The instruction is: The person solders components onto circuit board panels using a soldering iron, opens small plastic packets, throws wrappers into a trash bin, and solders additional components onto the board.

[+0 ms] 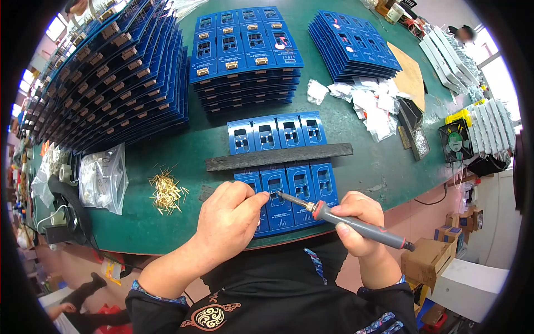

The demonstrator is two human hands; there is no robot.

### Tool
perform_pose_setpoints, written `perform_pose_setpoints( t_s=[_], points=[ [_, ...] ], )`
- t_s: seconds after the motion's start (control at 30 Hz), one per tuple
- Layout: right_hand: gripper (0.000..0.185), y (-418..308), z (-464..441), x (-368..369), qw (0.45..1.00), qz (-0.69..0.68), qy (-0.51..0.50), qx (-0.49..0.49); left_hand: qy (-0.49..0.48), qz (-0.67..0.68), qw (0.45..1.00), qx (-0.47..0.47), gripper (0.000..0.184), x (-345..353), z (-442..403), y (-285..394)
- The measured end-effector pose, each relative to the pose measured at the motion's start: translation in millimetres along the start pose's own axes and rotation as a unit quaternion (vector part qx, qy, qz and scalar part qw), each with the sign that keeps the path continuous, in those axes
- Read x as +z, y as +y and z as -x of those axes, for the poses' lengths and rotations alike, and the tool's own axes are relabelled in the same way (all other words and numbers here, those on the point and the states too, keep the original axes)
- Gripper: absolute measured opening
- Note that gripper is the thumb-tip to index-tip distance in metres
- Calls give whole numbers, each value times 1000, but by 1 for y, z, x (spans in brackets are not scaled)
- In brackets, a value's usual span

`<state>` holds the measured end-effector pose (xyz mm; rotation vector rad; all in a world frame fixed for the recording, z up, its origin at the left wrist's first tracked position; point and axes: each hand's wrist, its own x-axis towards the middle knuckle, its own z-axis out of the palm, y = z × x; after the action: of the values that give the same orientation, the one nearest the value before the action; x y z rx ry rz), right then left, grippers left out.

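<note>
In the head view, my right hand grips a grey and red soldering iron, its tip slanting left and down onto a blue circuit board panel. My left hand is closed in a pinch at the panel's left side, close to the iron's tip; whatever is between thumb and forefinger is too small to make out. Across the panel lies a dark, rough bar, with board sections showing on both sides of it. A loose pile of thin gold-coloured pins lies left of my left hand.
Tall stacks of blue circuit boards stand at the left and back, with a smaller stack at back right. Small clear bags lie on the green table. A fan sits at the right edge, a plastic bag at left.
</note>
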<state>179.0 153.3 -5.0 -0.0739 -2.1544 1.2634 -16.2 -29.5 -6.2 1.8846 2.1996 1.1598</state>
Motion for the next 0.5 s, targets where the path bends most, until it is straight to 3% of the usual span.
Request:
perform_pose_setpoints(
  t_s=[0.5],
  points=[
    [18,-3,0,-3,1000,-14,16,17,14,10,1000,-3,28,-1,1,1]
  ],
)
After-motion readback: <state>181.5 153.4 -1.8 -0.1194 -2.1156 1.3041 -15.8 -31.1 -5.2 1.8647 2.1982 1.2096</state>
